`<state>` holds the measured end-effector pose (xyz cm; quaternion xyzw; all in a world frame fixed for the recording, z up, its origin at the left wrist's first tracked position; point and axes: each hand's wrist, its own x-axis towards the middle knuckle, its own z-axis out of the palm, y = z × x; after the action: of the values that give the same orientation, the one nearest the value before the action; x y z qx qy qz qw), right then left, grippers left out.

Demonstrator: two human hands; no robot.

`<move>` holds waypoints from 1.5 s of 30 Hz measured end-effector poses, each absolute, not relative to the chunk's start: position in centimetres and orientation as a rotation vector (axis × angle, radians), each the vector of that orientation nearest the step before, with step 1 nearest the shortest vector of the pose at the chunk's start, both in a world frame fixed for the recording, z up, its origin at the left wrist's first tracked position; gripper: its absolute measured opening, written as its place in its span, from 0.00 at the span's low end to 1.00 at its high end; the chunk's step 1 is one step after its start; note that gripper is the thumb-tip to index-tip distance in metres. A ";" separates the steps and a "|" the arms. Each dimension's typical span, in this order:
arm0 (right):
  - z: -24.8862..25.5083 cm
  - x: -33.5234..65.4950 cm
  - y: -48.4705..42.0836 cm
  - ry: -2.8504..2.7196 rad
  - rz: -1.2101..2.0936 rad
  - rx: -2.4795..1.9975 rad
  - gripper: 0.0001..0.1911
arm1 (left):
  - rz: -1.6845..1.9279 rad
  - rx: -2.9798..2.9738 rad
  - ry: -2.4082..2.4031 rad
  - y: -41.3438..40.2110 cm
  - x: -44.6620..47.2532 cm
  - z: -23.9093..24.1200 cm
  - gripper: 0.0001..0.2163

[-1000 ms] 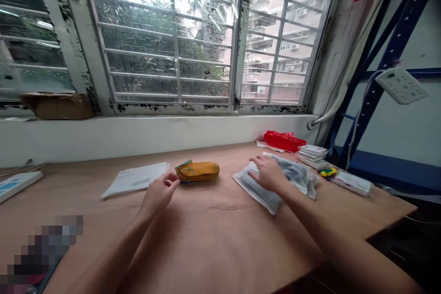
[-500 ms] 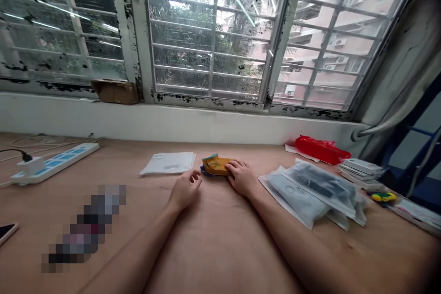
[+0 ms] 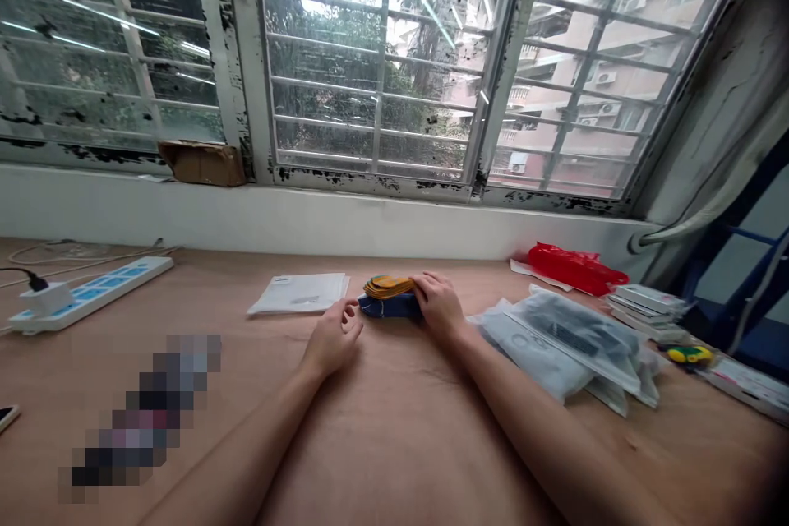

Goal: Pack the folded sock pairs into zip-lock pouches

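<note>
A folded mustard-yellow sock (image 3: 387, 287) with a teal patch lies over a dark blue folded sock (image 3: 389, 306) on the wooden table, in front of me. At its right end the fingers of my right hand (image 3: 439, 302) close on the yellow sock, whose layers are lifted and bunched above the blue one. My left hand (image 3: 334, 337) rests on the table by the left end of the pile, fingers loosely curled and apart, holding nothing. Whether its fingertips touch the blue sock I cannot tell.
White packets (image 3: 301, 293) lie behind my left hand. Frosted zip bags (image 3: 555, 345) lie to the right, with a red plastic bag (image 3: 576, 267) and stacked boxes (image 3: 644, 306) beyond. At left are a power strip (image 3: 102, 289), a blurred-out item (image 3: 145, 411) and a phone (image 3: 7, 417).
My right hand has gone from lying flat on the yellow sock to gripping its right end. The yellow sock is bunched up, and more of the blue one shows. My left hand has barely moved.
</note>
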<state>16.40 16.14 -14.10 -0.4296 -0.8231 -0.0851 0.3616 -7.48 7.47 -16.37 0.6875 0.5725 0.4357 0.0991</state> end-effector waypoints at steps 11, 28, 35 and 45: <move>-12.7 15.8 9.1 -2.177 0.030 -0.969 0.14 | 1.392 2.244 1.292 5.9 -4.8 -15.4 0.33; -13.8 17.6 7.6 -2.155 0.386 -0.988 0.09 | 1.132 1.772 1.042 5.7 -5.8 -14.8 0.22; -12.9 18.0 6.9 -2.156 0.514 -0.960 0.10 | 1.324 1.278 0.848 5.1 -3.3 -15.2 0.17; -11.9 16.1 4.9 -2.272 0.225 -0.833 0.20 | 1.286 1.541 0.781 3.3 -2.8 -15.1 0.14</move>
<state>16.13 4.94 -11.91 -0.3214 -0.8763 0.0869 0.3481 -2.76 3.28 -15.10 0.6299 0.3193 0.5257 0.4742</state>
